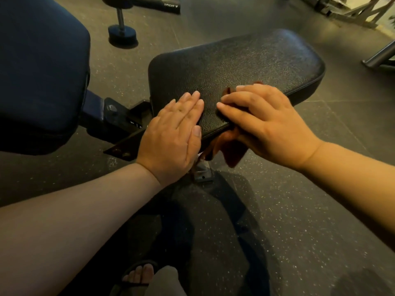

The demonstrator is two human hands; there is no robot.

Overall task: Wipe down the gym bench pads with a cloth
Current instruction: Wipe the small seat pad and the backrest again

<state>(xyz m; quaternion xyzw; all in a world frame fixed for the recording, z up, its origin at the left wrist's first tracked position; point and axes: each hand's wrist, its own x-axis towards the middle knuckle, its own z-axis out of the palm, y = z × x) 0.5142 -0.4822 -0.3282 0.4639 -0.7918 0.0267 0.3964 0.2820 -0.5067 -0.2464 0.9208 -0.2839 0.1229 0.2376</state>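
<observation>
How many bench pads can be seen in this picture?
2. The black seat pad lies in the middle; the dark blue pad is at the upper left. A dark piece at the top edge might be a third; I cannot tell.

Left hand (173, 133) flat on seat pad (235, 60) near-left corner. Right hand (263, 120) at seat pad near edge, atop cloth (232, 151) draped over that edge. Back pad (38, 67) left of seat pad. Dumbbell (121, 33) behind-left, on floor (299, 210).
</observation>
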